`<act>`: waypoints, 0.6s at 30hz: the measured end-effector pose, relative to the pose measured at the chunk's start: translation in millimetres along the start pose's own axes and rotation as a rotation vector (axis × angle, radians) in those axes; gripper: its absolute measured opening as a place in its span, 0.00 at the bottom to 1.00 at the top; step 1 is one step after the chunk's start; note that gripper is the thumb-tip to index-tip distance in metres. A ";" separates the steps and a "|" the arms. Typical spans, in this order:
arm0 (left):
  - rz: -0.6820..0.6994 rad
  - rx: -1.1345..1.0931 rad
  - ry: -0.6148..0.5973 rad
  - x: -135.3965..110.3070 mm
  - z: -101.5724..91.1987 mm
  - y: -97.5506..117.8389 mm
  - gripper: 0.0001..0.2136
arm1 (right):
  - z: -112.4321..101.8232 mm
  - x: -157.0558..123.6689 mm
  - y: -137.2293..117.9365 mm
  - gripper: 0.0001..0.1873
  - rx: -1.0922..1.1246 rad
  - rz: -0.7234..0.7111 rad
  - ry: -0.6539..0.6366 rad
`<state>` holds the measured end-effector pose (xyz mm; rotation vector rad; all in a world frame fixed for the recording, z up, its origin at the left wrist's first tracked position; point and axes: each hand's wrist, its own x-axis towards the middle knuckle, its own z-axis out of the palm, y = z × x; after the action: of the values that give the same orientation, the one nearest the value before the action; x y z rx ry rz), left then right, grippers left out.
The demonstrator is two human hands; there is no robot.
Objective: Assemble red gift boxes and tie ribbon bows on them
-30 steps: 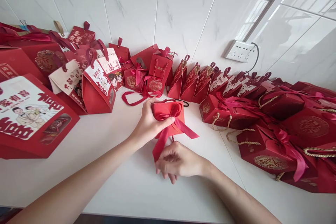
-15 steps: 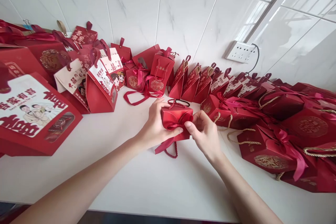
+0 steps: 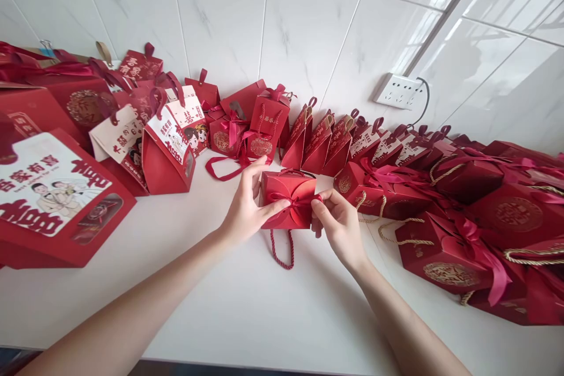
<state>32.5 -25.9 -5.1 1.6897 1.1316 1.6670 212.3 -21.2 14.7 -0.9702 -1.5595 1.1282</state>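
Note:
A small red gift box point(image 3: 288, 187) with a red ribbon across its front sits between my hands on the white counter point(image 3: 247, 299). My left hand point(image 3: 244, 207) grips its left side, thumb pressing the ribbon near the middle. My right hand point(image 3: 338, 224) pinches the ribbon point(image 3: 296, 204) at the box's right edge. A red rope handle point(image 3: 282, 249) hangs from under the box onto the counter.
Many red gift boxes and bags line the tiled wall, from a large printed box point(image 3: 53, 200) at the left to boxes with gold rope handles point(image 3: 445, 247) at the right. A white wall socket point(image 3: 399, 91) sits on the tiles above them.
My right hand rose from the counter below the box to the ribbon at its right edge. The loose ribbon tails were pulled in and the rope handle now hangs below.

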 end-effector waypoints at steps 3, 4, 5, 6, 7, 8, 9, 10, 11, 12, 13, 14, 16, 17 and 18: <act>0.070 0.121 0.072 -1.8 0.6 -0.4 0.15 | -1.0 2.3 1.2 0.14 0.030 0.013 0.002; 0.088 0.166 0.074 -2.1 0.4 0.3 0.11 | -1.4 3.1 1.4 0.14 0.036 0.014 0.008; 0.103 0.204 0.070 -2.3 0.1 1.3 0.09 | -1.9 3.9 1.4 0.14 0.041 0.016 0.016; 0.115 0.231 0.064 -2.2 -0.3 2.5 0.09 | -2.2 4.6 1.4 0.14 0.045 0.021 0.020; 0.121 0.247 0.060 -2.1 -0.5 3.7 0.09 | -2.5 5.3 1.4 0.15 0.047 0.029 0.022; 0.119 0.254 0.061 -1.9 -0.6 4.9 0.09 | -2.7 6.0 1.4 0.15 0.050 0.039 0.021; 0.113 0.253 0.065 -1.8 -0.4 5.9 0.09 | -2.9 6.6 1.4 0.15 0.054 0.051 0.018; 0.103 0.249 0.073 -1.8 0.1 6.8 0.09 | -3.2 7.2 1.7 0.15 0.061 0.063 0.017; 0.092 0.245 0.079 -1.8 0.7 7.5 0.09 | -3.6 7.7 2.0 0.15 0.072 0.073 0.019; 0.082 0.243 0.082 -1.9 1.5 8.0 0.09 | -4.1 8.3 2.6 0.16 0.088 0.081 0.023; 0.074 0.244 0.082 -2.0 2.3 8.3 0.09 | -4.7 8.8 3.4 0.16 0.107 0.088 0.029; 0.069 0.243 0.083 -2.1 3.1 8.5 0.09 | -5.5 9.3 4.3 0.15 0.127 0.093 0.030; 0.063 0.236 0.085 -2.2 4.3 8.9 0.09 | -6.8 10.4 6.4 0.15 0.169 0.093 0.018; 0.060 0.233 0.090 -2.1 4.6 9.1 0.09 | -7.3 10.8 7.4 0.14 0.188 0.088 0.004; 0.058 0.234 0.095 -2.0 4.8 9.4 0.10 | -7.7 11.3 8.3 0.14 0.201 0.080 -0.008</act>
<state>39.3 -31.5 0.9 1.8159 1.3812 1.7220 217.6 -6.8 10.3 -0.8996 -1.3932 1.3192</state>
